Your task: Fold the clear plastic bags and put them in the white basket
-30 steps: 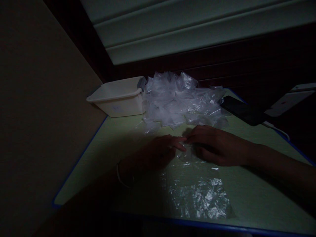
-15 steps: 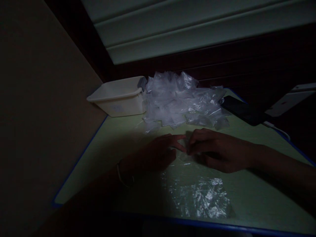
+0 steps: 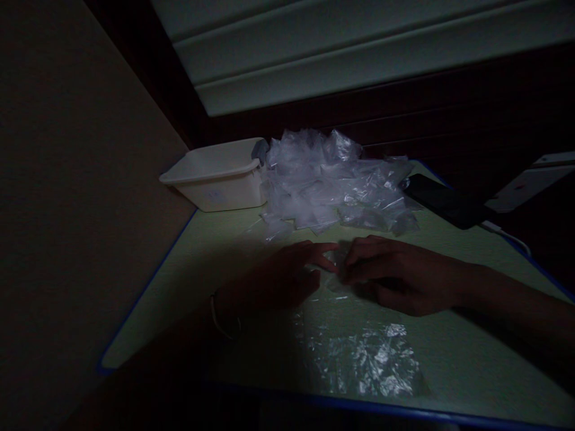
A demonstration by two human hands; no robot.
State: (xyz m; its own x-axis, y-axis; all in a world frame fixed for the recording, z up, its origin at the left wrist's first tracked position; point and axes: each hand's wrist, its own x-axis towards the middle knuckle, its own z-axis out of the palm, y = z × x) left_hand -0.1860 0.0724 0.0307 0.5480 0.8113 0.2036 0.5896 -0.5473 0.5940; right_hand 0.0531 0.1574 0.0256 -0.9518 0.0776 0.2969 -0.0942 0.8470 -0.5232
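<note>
A clear plastic bag lies flat on the pale green table, its crinkled near part catching the light. At its far end my left hand rests with two fingers stretched out and apart, touching the film. My right hand is closed, thumb and fingertips pinched at the same end, just right of the left fingertips. What sits exactly between the right fingertips is dark and partly hidden, but it looks like the bag's film.
Behind my hands is a heap of clear plastic bags. A white plastic bin stands left of it. To the right lie a dark phone and a white cable. The table has a blue edge; the light is dim.
Almost nothing differs. Both hands stay at the far end of the bag, with only slight finger shifts, and the view has moved a little.
</note>
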